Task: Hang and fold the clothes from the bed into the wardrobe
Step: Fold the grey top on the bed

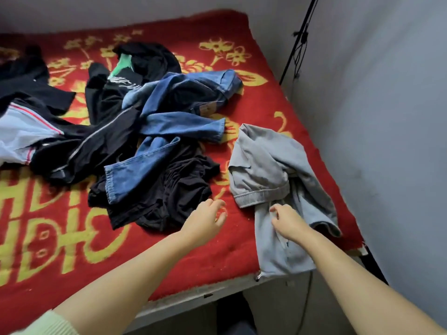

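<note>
A crumpled grey sweatshirt [268, 165] lies near the right edge of the bed [72, 238], its lower part hanging over the front edge. My right hand [287, 222] is over its lower part, fingers loosely curled and touching the cloth; no clear grip shows. My left hand [205, 220] hovers above the red blanket just left of the sweatshirt, fingers relaxed and holding nothing. A pile of clothes fills the middle: blue jeans [169, 126], black garments [164, 199] and a black top with green print [125, 66].
A light blue garment with red stripes [21, 134] lies at the left edge. Grey walls [387, 117] close in on the right and back. A black stand with cables [300, 39] leans in the corner. The bed's front edge [193, 293] is close to me.
</note>
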`<state>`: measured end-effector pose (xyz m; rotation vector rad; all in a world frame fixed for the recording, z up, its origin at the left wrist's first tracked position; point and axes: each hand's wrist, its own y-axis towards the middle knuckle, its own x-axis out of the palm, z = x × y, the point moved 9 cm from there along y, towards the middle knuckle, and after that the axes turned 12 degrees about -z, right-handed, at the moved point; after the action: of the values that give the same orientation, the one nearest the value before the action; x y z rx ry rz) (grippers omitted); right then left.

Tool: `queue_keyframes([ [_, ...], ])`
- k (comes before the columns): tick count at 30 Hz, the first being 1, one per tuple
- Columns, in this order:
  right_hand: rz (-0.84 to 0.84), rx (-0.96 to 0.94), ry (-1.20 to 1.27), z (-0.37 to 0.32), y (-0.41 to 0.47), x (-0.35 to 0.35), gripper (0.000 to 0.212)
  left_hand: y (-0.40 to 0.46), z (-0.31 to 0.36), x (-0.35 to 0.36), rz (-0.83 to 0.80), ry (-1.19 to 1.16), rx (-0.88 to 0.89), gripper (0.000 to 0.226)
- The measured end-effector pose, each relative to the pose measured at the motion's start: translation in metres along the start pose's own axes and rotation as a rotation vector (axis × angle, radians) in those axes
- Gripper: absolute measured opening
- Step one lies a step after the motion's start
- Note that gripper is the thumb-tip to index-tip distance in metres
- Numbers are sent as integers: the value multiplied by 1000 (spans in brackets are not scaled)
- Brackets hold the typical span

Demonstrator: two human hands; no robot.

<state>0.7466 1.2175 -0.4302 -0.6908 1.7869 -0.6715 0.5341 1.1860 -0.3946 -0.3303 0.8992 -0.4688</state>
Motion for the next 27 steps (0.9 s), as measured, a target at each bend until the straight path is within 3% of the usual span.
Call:
queue_keyframes([
  [4, 49, 23, -40, 23, 68, -26, 45, 79, -2, 34, -53, -1, -43, 33],
  [8, 190, 118, -140, 47, 119, -43, 70, 139, -17, 66, -110, 67, -43, 42],
  [11, 91, 95, -376, 56, 154, -25, 86, 168, -10, 80, -103, 190, 60, 55],
  [14, 25, 32, -595, 60, 183, -9, 80, 195, -10, 101, -128, 269, 88, 68],
  [16, 46, -26, -603, 55, 189, -13, 74, 205, -16, 119, -188, 310, 41, 82],
  [19, 88, -157, -590, 33, 190, -19, 45, 208, -26, 136, -169, 386, -64, 89],
  [21, 52, -237, -509, 13, 182, -19, 28, 204, -34, 136, -149, 454, -127, 87],
  [24, -10, -291, -352, -16, 162, -13, 27, 197, -44, 126, -183, 469, -153, 85],
  [27, -48, -265, -184, -37, 133, 0, 36, 178, -59, 104, -240, 236, -161, 69],
])
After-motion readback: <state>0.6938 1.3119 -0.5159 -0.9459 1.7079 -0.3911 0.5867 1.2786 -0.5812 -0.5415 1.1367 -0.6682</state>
